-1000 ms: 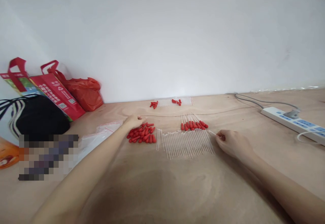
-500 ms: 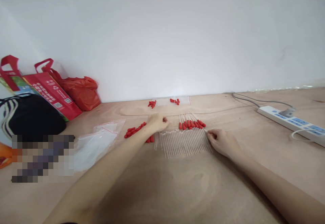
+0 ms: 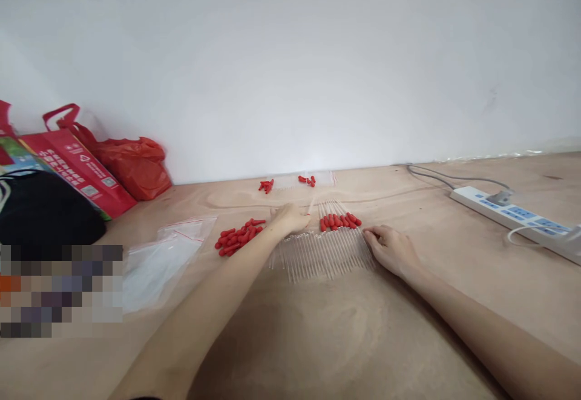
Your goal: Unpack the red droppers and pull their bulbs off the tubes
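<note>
My left hand (image 3: 289, 218) reaches across the wooden table (image 3: 318, 333), between a loose pile of red rubber bulbs (image 3: 236, 237) and a short row of clear tubes with red bulbs on them (image 3: 340, 219). Its fingers are pinched, and a thin clear tube (image 3: 311, 206) sticks up from the fingertips. My right hand (image 3: 389, 247) rests with curled fingers at the right end of a long row of bare clear tubes (image 3: 320, 253). What those fingers hold, if anything, is hidden.
Two small clusters of red bulbs (image 3: 265, 186) lie on a clear bag by the wall. Empty zip bags (image 3: 166, 255) lie at the left, with red bags (image 3: 122, 167) and a black bag (image 3: 45, 212) beyond. A white power strip (image 3: 512, 212) with cables is at the right.
My left hand left the red bulb pile and moved right to the gap before the capped tubes. My right hand slid slightly left along the tube row. The view drifted right.
</note>
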A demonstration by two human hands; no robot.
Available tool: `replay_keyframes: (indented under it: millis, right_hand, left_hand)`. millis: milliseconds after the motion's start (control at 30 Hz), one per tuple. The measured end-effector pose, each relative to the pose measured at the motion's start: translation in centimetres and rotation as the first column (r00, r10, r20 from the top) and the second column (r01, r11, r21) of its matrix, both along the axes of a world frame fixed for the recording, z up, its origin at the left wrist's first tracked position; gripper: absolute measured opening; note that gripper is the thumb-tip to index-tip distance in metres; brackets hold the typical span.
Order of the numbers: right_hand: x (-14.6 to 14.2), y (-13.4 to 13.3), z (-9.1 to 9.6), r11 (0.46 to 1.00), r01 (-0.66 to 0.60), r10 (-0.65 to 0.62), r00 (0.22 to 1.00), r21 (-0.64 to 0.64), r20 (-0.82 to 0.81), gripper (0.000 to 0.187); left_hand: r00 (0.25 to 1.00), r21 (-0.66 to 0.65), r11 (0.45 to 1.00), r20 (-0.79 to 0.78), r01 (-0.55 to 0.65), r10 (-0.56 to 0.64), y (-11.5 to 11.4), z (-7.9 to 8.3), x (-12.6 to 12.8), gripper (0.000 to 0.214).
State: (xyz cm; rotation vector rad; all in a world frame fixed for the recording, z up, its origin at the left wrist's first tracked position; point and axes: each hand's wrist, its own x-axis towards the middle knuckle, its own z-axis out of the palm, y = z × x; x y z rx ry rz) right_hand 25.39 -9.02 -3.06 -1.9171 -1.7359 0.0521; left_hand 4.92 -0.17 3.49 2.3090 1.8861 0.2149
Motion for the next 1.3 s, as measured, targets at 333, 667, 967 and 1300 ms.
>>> replay_keyframes:
  millis: [333,667,967,1300]
  right_hand:
    - [-3.7,-2.3,1.1,0.711,-0.492,0.353,0.867,0.502,0.350,0.039]
    - [-6.4,-2.8,0.4,0.641,-0.616,0.451,0.785,0.458,0.424,0.017]
    - [-6.1,-3.4,0.7,0.597,-0.658,0.510,0.753,0.459,0.416,0.016]
    - [-4.4,-4.1,1.3,0.613,-0.687,0.565,0.727,0.391,0.390,0.017]
  left_hand:
    - [0.822,0.698,0.486,-0.273,0.526,-0.499,-8.7,-2.6,-7.6,0.013]
    - [0.799,0.795,0.357,-0.246,0.490,-0.549,-9.5,-4.5,-6.8,0.008]
    - [0.748,0.708,0.432,-0.206,0.559,-0.631,-9.9,-4.5,-7.2,0.018]
    - [0.712,0.758,0.300,-0.291,0.580,-0.639,-10.7,-4.6,-7.5,0.013]
